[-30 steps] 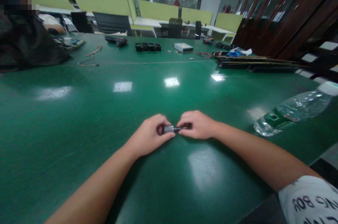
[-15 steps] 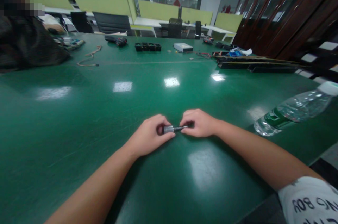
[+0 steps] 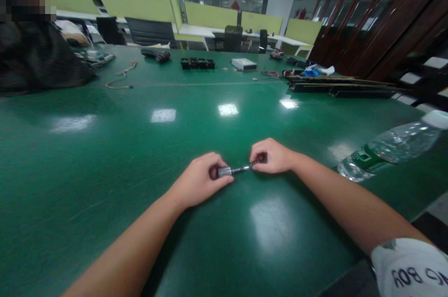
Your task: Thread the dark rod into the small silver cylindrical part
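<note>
Over the middle of the green table (image 3: 122,152), my left hand (image 3: 201,180) is closed round a small silver cylinder (image 3: 224,172). A thin dark shaft with a bright tip (image 3: 241,169) sticks out of it to the right. The fingertips of my right hand (image 3: 273,156) pinch a small dark, ridged piece (image 3: 255,163) at the end of this tip. Whether the two parts touch is too small to tell. A clear plastic bottle (image 3: 388,150) with a green label lies on its side to the right of my right forearm.
Along the far side are a power drill (image 3: 156,55), a black block (image 3: 198,63), a white box (image 3: 244,64), a cord (image 3: 121,80) and long dark strips (image 3: 336,86). A dark bag-like shape (image 3: 42,59) fills the far left.
My right hand has moved right and slightly away from me, so more of the thin shaft and the small dark piece shows. My left hand has barely moved.
</note>
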Demonstrator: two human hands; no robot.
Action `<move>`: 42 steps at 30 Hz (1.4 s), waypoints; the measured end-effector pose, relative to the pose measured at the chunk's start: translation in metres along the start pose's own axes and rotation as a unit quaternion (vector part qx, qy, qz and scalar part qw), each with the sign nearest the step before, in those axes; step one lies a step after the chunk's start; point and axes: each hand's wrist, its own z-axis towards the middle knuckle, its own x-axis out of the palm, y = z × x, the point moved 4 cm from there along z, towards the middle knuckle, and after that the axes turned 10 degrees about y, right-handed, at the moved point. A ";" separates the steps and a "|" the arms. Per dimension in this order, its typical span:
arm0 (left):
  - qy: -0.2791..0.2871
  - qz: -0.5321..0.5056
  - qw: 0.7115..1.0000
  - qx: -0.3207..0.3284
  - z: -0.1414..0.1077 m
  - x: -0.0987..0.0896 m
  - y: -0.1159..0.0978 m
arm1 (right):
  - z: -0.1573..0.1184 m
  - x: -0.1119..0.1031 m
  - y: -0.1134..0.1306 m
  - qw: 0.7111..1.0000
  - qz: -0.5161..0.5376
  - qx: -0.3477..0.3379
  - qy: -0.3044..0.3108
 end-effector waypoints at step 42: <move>-0.006 -0.015 1.000 0.011 0.000 0.003 0.001 | 0.013 0.025 0.038 0.997 -0.052 -0.050 -0.001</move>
